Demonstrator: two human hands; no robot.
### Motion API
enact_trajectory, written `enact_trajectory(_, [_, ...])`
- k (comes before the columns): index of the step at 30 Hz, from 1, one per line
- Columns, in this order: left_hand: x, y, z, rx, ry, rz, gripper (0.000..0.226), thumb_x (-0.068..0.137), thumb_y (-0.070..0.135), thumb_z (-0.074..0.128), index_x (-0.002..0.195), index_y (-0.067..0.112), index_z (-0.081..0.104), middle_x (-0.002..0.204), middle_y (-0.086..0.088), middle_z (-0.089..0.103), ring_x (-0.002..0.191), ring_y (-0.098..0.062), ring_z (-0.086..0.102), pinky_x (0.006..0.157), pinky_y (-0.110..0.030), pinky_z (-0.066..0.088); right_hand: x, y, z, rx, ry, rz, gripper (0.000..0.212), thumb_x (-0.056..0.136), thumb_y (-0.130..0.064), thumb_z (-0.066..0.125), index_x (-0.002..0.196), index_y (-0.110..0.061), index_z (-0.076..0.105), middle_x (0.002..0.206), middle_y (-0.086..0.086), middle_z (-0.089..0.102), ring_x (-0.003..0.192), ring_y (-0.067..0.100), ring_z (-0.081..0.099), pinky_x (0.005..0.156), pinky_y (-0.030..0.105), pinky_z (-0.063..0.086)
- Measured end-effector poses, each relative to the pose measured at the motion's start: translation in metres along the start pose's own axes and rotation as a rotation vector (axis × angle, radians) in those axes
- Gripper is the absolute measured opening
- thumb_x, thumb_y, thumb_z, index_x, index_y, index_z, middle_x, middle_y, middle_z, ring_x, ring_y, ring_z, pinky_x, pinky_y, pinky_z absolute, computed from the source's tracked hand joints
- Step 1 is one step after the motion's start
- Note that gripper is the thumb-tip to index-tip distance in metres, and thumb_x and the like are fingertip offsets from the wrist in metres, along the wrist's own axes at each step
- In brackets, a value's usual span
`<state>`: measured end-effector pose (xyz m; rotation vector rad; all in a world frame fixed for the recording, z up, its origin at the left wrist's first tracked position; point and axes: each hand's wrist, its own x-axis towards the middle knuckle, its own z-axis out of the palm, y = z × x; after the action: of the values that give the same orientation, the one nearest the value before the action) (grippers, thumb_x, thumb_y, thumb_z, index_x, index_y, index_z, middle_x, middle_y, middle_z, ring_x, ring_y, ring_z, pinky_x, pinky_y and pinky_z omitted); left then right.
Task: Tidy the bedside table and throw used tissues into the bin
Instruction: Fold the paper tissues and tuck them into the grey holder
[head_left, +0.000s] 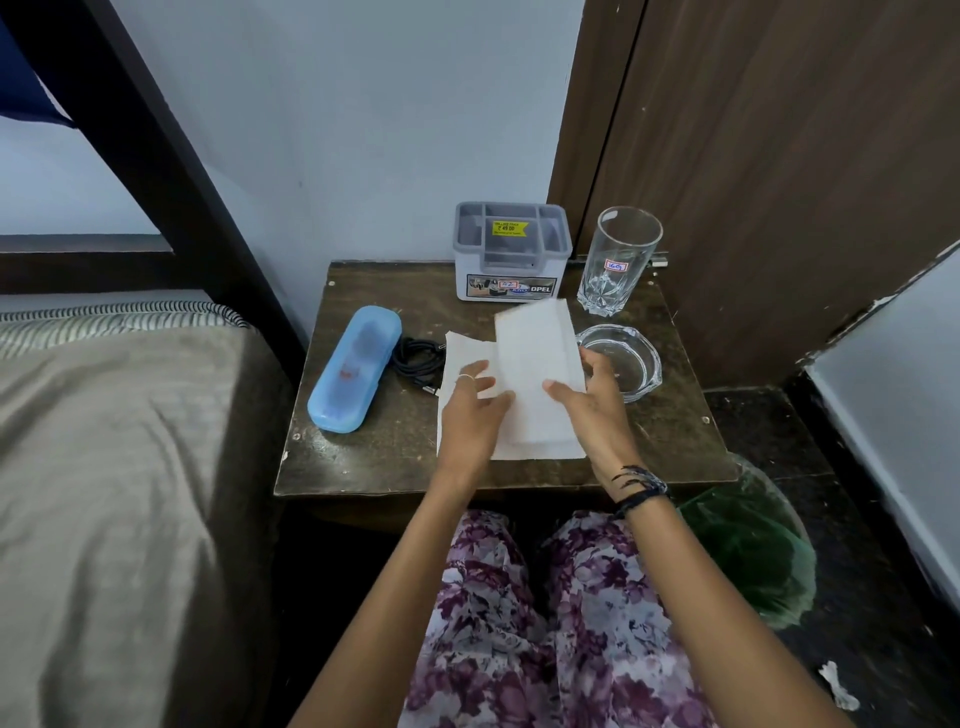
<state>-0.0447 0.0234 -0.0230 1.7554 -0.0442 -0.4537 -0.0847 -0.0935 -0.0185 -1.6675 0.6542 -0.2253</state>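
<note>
A: Nearest to us we see floral trousers (524, 623), and on the floor to our right a green-lined bin (753, 551) with a crumpled tissue scrap (837, 686) lying well apart from it.

B: Above that, the front edge of the bedside table (363, 457). What are our hands doing?

A: Our left hand (475, 415) lies flat, fingers spread, pressing on a white tissue (457, 353) spread on the tabletop. It grips nothing that we can see. Our right hand (592, 400) has its thumb over and its fingers behind a second, folded tissue sheet (535, 353), whose far end is lifted off the table. That sheet overlaps the flat one.

B: And to the sides?

A: To our left, a blue case (356, 369) lies slantwise, with a coiled black cable (415, 358) between it and the tissue. To our right, a clear glass ashtray (631, 358) sits just beside our right hand.

B: Farther back?

A: A grey organiser box (511, 260) with a yellow price sticker stands at the wall, and beside it an upright drinking glass (621, 260). The bed (104, 441) runs along our left.
</note>
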Motion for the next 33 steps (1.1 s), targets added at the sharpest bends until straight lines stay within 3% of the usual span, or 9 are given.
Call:
enact_trajectory(2, [0.005,0.008,-0.006,-0.1,-0.014,-0.036,0.043,0.092,0.012,0.055,0.133,0.012,0.043,0.114,-0.004,0.058,0.1,-0.017,0.056,0.081,-0.029,0.049,0.002,-0.006,-0.003,0.032,-0.041,-0.062,0.043,0.088,-0.012,0.058,0.129,-0.015,0.044,0.124,0.003,0.06,0.112,0.02,0.059,0.1,0.045,0.045])
enact_trajectory(5, [0.009,0.016,-0.013,-0.005,-0.029,0.142,0.018,0.089,0.009,0.057,0.106,0.015,0.063,0.09,0.006,0.067,0.083,-0.009,0.062,0.067,-0.013,0.048,0.005,-0.013,-0.005,0.002,-0.114,-0.143,0.033,0.091,-0.014,0.054,0.121,-0.027,0.047,0.122,0.0,0.062,0.11,0.02,0.06,0.097,0.051,0.046])
enact_trajectory(9, [0.011,0.012,-0.014,0.168,0.025,0.249,0.012,0.087,0.008,0.06,0.098,0.008,0.066,0.087,0.002,0.068,0.079,-0.007,0.061,0.066,-0.004,0.043,0.007,-0.01,-0.002,-0.1,-0.162,-0.176,0.036,0.094,-0.013,0.049,0.128,-0.023,0.042,0.126,-0.001,0.058,0.113,0.015,0.055,0.1,0.042,0.044])
enact_trajectory(12, [0.013,-0.002,-0.011,0.285,-0.015,0.203,0.01,0.088,0.009,0.06,0.095,0.002,0.064,0.094,-0.011,0.07,0.087,-0.023,0.063,0.072,-0.019,0.045,0.008,0.0,-0.001,-0.312,-0.22,-0.173,0.038,0.095,-0.01,0.047,0.132,-0.009,0.04,0.131,0.008,0.055,0.115,0.019,0.054,0.092,0.025,0.038])
enact_trajectory(17, [0.009,-0.004,-0.01,0.279,0.035,0.265,0.016,0.09,0.008,0.056,0.105,0.007,0.063,0.096,-0.001,0.068,0.085,-0.009,0.059,0.069,-0.006,0.046,0.005,-0.003,-0.003,-0.294,-0.166,-0.214,0.035,0.095,-0.012,0.046,0.13,-0.011,0.042,0.118,-0.002,0.056,0.106,0.013,0.052,0.085,0.025,0.037])
enact_trajectory(21, [0.006,0.002,-0.008,0.025,-0.027,0.117,0.044,0.093,0.011,0.052,0.136,0.018,0.042,0.109,0.003,0.059,0.096,-0.01,0.055,0.073,-0.003,0.044,0.002,-0.002,-0.002,-0.241,-0.121,-0.222,0.03,0.093,-0.013,0.048,0.123,-0.011,0.049,0.113,0.001,0.061,0.1,0.017,0.058,0.082,0.029,0.043])
enact_trajectory(23, [0.008,0.003,-0.005,-0.116,-0.064,0.014,0.049,0.094,0.013,0.052,0.14,0.015,0.035,0.116,-0.003,0.058,0.102,-0.014,0.055,0.09,-0.021,0.045,0.001,-0.001,-0.002,-0.213,-0.1,-0.214,0.028,0.092,-0.013,0.05,0.12,-0.011,0.052,0.11,0.002,0.062,0.097,0.018,0.059,0.08,0.029,0.045])
enact_trajectory(28, [0.009,0.0,-0.004,-0.353,-0.109,-0.201,0.044,0.095,0.014,0.05,0.137,0.01,0.039,0.124,-0.012,0.058,0.107,-0.022,0.057,0.083,-0.025,0.049,-0.004,-0.002,0.0,-0.029,-0.115,-0.107,0.019,0.093,-0.026,0.053,0.105,-0.013,0.058,0.097,0.0,0.064,0.082,0.009,0.061,0.061,0.015,0.048])
enact_trajectory(33, [0.014,-0.004,-0.007,-0.295,-0.134,-0.239,0.024,0.094,0.006,0.048,0.117,0.011,0.055,0.119,-0.011,0.059,0.106,-0.021,0.056,0.085,-0.026,0.048,-0.001,-0.008,-0.001,0.185,-0.132,0.103,0.027,0.094,-0.037,0.048,0.1,-0.014,0.061,0.089,-0.001,0.066,0.075,0.013,0.064,0.061,0.024,0.054])
